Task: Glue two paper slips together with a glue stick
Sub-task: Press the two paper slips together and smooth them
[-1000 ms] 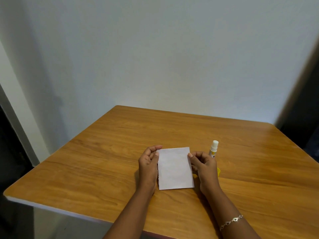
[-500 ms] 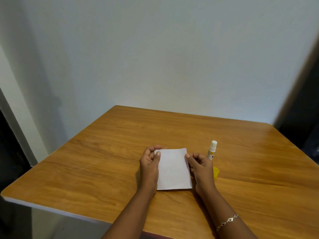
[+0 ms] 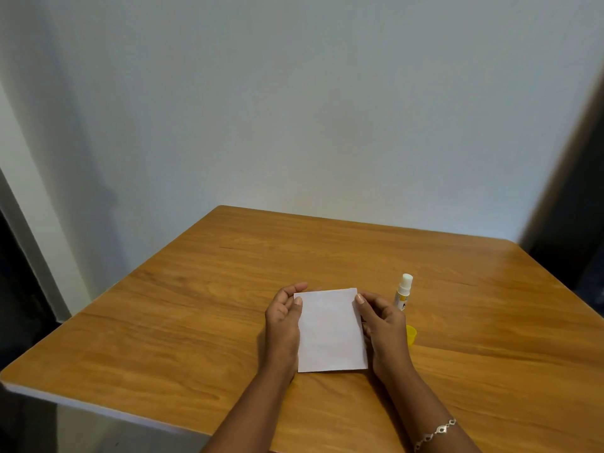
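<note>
Here, your left hand (image 3: 282, 322) pinches the left edge of the paper (image 3: 330, 331), thumb on top near the far corner, fingers curled underneath. Your right hand (image 3: 384, 325) does the same on the right edge, thumb tip on the far corner. Between them the paper is held low over the counter (image 3: 196, 322), its near edge at or just above the wood; contact not clear.

Only one white face shows. Cannot tell whether this is a single slip or two laid together.

Just right of your right hand, the glue stick (image 3: 403, 294) stands upright on the counter, uncapped, white tip exposed. Its yellow cap (image 3: 411, 335) sits nearer you, partly hidden behind your right hand.

Progress, as a judgement: the stick is opened, so gluing is either begun or about to begin. No glue sheen is visible on the paper. Pressing the join and recapping look left to do.

Writing: the stick's label shows yellow and white with one dark mark, too small to read. Paper is blank.
</note>
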`<state>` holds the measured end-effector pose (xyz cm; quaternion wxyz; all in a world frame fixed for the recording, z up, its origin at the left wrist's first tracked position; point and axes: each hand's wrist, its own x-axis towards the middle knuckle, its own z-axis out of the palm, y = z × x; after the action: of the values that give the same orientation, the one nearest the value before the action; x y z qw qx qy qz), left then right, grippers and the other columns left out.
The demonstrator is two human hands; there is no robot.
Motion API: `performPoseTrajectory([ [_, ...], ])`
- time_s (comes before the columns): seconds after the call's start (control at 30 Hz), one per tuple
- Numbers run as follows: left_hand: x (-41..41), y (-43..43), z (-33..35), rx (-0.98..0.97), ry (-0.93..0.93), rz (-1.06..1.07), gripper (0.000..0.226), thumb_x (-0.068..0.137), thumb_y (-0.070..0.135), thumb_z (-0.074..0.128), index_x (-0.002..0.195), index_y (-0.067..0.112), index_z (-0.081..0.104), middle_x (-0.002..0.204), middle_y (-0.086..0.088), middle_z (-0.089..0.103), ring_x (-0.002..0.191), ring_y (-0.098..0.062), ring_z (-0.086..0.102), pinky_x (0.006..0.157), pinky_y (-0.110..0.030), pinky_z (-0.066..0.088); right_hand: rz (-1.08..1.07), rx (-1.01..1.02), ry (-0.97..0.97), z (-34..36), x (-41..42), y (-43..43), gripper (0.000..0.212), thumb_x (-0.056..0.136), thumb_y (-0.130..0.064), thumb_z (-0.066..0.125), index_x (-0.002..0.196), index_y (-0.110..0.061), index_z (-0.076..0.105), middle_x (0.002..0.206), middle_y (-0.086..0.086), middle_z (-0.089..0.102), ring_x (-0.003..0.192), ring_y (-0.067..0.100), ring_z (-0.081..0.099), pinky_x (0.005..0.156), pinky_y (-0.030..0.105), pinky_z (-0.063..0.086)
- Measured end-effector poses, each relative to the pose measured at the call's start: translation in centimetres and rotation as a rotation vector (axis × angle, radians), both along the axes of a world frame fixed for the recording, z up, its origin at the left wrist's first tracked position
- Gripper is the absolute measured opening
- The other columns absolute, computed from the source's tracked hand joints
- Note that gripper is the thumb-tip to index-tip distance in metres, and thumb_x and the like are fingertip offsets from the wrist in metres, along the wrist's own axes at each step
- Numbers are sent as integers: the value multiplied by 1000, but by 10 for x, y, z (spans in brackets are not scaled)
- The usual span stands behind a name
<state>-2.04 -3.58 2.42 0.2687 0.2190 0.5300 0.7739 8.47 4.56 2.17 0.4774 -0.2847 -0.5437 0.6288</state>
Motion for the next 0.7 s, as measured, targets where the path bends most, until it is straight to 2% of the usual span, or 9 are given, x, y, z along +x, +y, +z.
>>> performPoseTrajectory([
  [0.1, 0, 0, 0, 22, 0, -42, 20, 94, 5, 41, 97, 14, 59, 102, -15, 69, 93, -32, 64, 82, -47, 51, -9, 13, -14, -1, 1, 2, 9, 85, -9, 58, 91, -8, 65, 84, 6, 67, 78, 17, 60, 66, 28, 48],
  [0.27, -1, -1, -2, 24, 0, 9, 8, 87, 3, 55, 86, 10, 59, 74, -6, 69, 63, -15, 62, 50, -24, 50, -41, 74, -74, -2, 3, 4, 6, 85, -8, 59, 81, -9, 64, 78, 6, 64, 76, 19, 57, 68, 34, 46],
  [0.4, -4, -1, -5, 14, -12, 65, 9, 83, 0, 59, 80, 8, 60, 62, -2, 68, 59, -17, 58, 55, -28, 46, -39, 155, -119, -2, 3, 2, 8, 85, -5, 58, 77, -4, 61, 74, 4, 60, 73, 15, 54, 66, 28, 43],
  [0.57, -3, -2, -5, 5, -26, 112, 10, 79, 2, 65, 75, 8, 59, 58, -1, 66, 50, -9, 56, 43, -20, 43, -48, 186, -138, -4, 5, 3, 10, 86, -5, 56, 77, -3, 57, 73, 5, 57, 72, 14, 51, 66, 28, 41],
  [0.63, -3, -3, -4, 9, -3, 138, 12, 78, 0, 65, 71, 8, 59, 61, -4, 66, 54, -11, 57, 49, -22, 45, -38, 186, -150, -4, 5, 3, 9, 86, -5, 56, 78, -4, 58, 74, 4, 57, 73, 14, 52, 66, 27, 41],
  [0.7, -4, -5, -4, 19, 65, 186, 13, 75, -2, 66, 69, 7, 61, 67, -7, 64, 63, -13, 59, 61, -28, 49, -35, 217, -164, 0, 5, 2, 6, 85, -5, 58, 84, -9, 62, 79, 0, 61, 75, 11, 55, 67, 23, 44],
])
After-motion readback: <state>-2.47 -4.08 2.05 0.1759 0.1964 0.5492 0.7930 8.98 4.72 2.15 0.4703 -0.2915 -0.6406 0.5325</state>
